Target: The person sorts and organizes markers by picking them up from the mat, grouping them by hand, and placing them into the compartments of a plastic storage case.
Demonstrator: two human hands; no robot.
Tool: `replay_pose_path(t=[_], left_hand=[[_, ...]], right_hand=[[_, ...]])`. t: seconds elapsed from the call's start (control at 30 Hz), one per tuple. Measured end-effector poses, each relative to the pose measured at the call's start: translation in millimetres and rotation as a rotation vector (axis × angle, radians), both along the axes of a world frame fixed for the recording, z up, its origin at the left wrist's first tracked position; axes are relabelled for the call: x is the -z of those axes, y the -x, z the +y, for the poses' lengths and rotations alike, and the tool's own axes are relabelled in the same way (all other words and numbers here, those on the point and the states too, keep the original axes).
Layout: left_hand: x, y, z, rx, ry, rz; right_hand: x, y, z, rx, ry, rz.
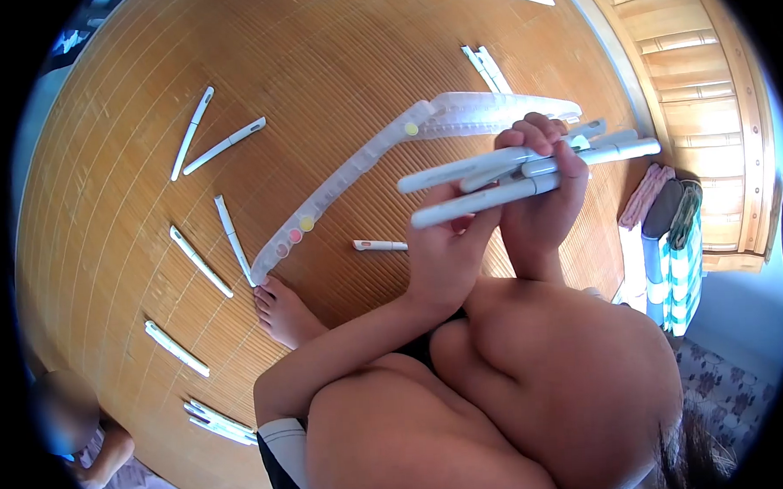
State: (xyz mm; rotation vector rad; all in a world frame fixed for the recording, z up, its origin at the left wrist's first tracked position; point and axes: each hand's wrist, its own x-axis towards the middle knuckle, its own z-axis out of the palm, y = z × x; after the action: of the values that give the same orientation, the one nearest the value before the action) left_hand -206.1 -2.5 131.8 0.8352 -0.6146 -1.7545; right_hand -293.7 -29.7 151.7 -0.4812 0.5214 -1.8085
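Several white pens (485, 196) are bunched between my two hands, pointing left and right. My right hand (548, 170) is wrapped round the bundle, its fingers curled over the top and its thumb against the side. Below and to the left, my left hand (450, 247) has its fingers closed round the lower pens. Behind the hands a long translucent plastic strip (346, 175) lies bent on the mat, with yellow and pink round pieces on it. One pen (379, 245) lies on the mat just left of my left hand.
Pens lie apart on the woven mat (316, 66): a pair (224, 145) at upper left, others (201, 261) down the left side, a cluster (221, 423) at lower left. A person (110, 457) sits at lower left. Folded cloths (667, 235) are at right, beside a wooden frame (696, 87).
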Motion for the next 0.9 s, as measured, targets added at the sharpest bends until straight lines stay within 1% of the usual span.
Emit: replay_pose_path(t=[0.03,0.07,0.13,0.27,0.33,0.37,0.43,0.5,0.57,0.63,0.7,0.73,0.77,0.83,0.9], left_hand=[[1.2,-0.4,0.6,0.008,-0.044,0.033],[1.3,-3.5,-0.9,0.053,-0.084,-0.015],[7.4,-2.5,-0.2,0.029,-0.114,0.16],[0.4,1.2,-1.9,0.054,-0.055,0.164],[2.0,-3.1,-3.7,0.083,-0.047,0.03],[4.3,-2.9,-3.6,0.083,-0.048,0.026],[12.1,-2.6,-2.6,0.061,-0.046,0.188],[14.9,-1.8,-1.4,0.037,-0.025,0.23],[14.4,-2.5,-1.6,0.02,-0.005,0.278],[12.1,-5.9,-5.3,0.135,0.134,0.017],[14.8,-1.9,-3.4,0.132,0.093,-0.025],[17.7,0.5,-1.6,0.125,0.051,-0.069],[23.7,3.1,0.3,0.128,0.002,-0.095],[31.3,6.3,3.6,0.132,0.0,-0.089],[32.4,6.4,5.8,0.139,-0.006,-0.082]], right_hand=[[-5.0,-0.2,-1.9,0.077,-0.004,-0.001],[-2.9,5.7,-3.3,0.127,0.025,0.015],[-3.2,4.2,1.4,0.1,0.047,-0.013],[-3.6,-3.7,1.0,0.025,-0.015,0.004],[-3.1,-7.0,2.4,-0.058,-0.063,0.133],[-2.4,-8.2,1.9,-0.063,-0.115,0.183],[-1.0,-9.7,1.4,-0.089,-0.133,0.179],[0.3,-10.4,2.0,-0.111,-0.159,0.165],[-0.4,-9.8,1.0,-0.078,-0.196,0.143],[0.0,-6.2,0.2,-0.044,-0.232,0.123],[3.3,3.7,2.7,0.002,-0.183,0.066],[6.4,11.5,0.5,0.033,-0.157,-0.012],[10.4,17.5,1.6,0.048,-0.176,-0.025],[16.2,23.7,3.6,0.069,-0.19,-0.032],[19.1,27.0,6.6,0.107,-0.28,-0.06]])
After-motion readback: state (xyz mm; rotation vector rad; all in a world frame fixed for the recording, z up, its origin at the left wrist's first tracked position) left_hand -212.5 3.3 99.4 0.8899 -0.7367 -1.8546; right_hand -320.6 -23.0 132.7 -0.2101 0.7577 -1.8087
